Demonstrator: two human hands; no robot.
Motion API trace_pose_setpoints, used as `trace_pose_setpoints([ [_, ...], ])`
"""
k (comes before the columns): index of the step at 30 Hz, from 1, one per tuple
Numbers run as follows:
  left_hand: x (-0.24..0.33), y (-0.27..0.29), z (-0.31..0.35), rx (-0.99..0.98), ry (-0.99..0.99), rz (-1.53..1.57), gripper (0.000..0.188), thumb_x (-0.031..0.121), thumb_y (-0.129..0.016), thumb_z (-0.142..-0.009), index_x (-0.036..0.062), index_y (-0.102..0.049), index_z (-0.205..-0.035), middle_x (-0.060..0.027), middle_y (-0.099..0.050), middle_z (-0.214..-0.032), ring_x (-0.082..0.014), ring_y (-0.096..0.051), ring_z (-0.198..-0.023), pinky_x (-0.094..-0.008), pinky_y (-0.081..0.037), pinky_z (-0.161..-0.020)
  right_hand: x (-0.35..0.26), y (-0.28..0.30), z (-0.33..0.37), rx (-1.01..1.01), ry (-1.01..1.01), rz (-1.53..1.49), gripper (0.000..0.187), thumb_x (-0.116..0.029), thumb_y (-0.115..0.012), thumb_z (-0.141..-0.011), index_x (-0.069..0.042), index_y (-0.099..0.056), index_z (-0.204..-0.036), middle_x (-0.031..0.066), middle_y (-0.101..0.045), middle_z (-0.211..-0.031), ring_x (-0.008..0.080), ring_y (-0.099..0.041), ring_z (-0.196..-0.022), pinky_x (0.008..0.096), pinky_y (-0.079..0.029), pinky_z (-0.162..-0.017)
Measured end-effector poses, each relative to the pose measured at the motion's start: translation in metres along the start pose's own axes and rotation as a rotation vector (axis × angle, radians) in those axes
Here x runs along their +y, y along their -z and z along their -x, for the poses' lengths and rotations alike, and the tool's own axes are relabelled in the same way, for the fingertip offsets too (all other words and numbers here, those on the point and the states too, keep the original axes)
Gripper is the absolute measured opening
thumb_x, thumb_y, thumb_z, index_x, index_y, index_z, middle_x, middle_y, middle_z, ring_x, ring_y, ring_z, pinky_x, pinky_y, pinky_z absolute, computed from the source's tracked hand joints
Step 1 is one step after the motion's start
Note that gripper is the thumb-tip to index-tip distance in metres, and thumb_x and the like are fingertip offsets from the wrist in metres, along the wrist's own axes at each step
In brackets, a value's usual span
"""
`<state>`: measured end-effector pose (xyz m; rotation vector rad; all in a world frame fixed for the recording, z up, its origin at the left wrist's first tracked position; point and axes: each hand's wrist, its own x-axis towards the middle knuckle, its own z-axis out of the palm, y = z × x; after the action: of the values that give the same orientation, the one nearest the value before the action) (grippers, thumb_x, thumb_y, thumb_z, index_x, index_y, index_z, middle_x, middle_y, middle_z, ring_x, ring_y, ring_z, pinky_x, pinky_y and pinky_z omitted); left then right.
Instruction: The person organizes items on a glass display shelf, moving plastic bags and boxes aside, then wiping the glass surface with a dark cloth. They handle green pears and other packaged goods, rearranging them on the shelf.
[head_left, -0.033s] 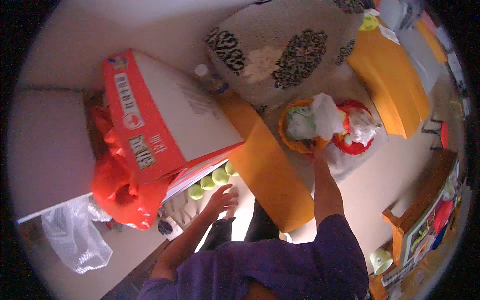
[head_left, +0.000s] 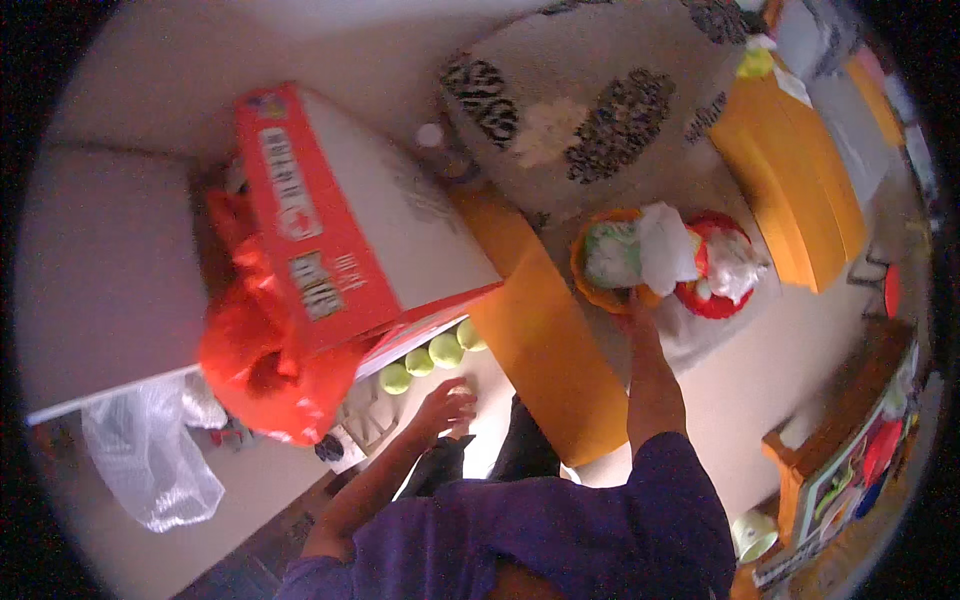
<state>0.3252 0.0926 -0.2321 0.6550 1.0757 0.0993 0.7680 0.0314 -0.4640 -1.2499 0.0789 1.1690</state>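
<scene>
My right hand (head_left: 627, 309) reaches to the near rim of a round orange basket (head_left: 590, 290) on the sofa seat. Its fingers are dark and partly hidden there, so I cannot tell whether they grip the rim. Inside the basket lies a green and white plastic package (head_left: 612, 252), with a white plastic bag (head_left: 667, 245) on its right side. Touching this on the right is a red basket (head_left: 712, 308) with crumpled clear plastic (head_left: 733, 268) in it. Lower left, my left hand (head_left: 445, 408) hangs in the air, fingers loosely curved and apart, near several green round fruits (head_left: 445, 350).
A red and white carton (head_left: 370, 220) stands on the left beside a red plastic bag (head_left: 270, 370). Clear bubble wrap (head_left: 150, 465) hangs below the shelf. Orange wooden armrests (head_left: 555, 360) flank the seat, and a patterned cushion (head_left: 560, 90) leans behind. A wooden-framed board (head_left: 840, 450) is at right.
The view has shifted slightly, so the carton and baskets appear further right. My left hand's fingers have curled a little more. My right hand stays at the orange basket.
</scene>
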Motion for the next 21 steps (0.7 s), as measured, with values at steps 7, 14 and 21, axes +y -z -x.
trace_pose_setpoints([
  [7, -0.052, 0.032, 0.044, 0.069, 0.029, -0.03, 0.047, 0.024, -0.058, -0.084, 0.0112, -0.042, -0.126, -0.0049, -0.06, -0.103, -0.018, -0.062, -0.081, -0.0305, -0.049, -0.067, -0.026, 0.021, 0.052, 0.275, 0.246, 1.18, 0.051, -0.028, -0.06, -0.078, 0.002, -0.044, -0.116, 0.0115, -0.056, -0.096, 0.0223, -0.055, -0.085, 0.0331, -0.048, -0.076],
  [14, 0.003, 0.048, 0.133, 0.099, -0.249, -0.146, 0.046, 0.024, -0.057, -0.084, 0.0064, -0.045, -0.125, -0.0068, -0.06, -0.105, -0.0157, -0.063, -0.072, -0.0255, -0.047, -0.059, -0.086, -0.024, 0.099, -0.319, 0.472, 0.305, 0.031, -0.013, -0.062, -0.07, 0.002, -0.056, -0.097, 0.0072, -0.057, -0.086, 0.0187, -0.055, -0.079, 0.0297, -0.046, -0.072],
  [21, 0.027, 0.127, 0.272, 0.305, -0.626, -0.032, 0.042, 0.026, -0.052, -0.089, 0.0092, -0.043, -0.126, -0.0071, -0.061, -0.104, -0.0151, -0.06, -0.082, -0.0268, -0.047, -0.07, -0.054, -0.291, 0.362, -0.448, 0.794, 1.134, 0.066, -0.019, -0.071, -0.068, 0.0, -0.038, -0.122, 0.0179, -0.044, -0.118, 0.0287, -0.042, -0.11, 0.0372, -0.04, -0.09],
])
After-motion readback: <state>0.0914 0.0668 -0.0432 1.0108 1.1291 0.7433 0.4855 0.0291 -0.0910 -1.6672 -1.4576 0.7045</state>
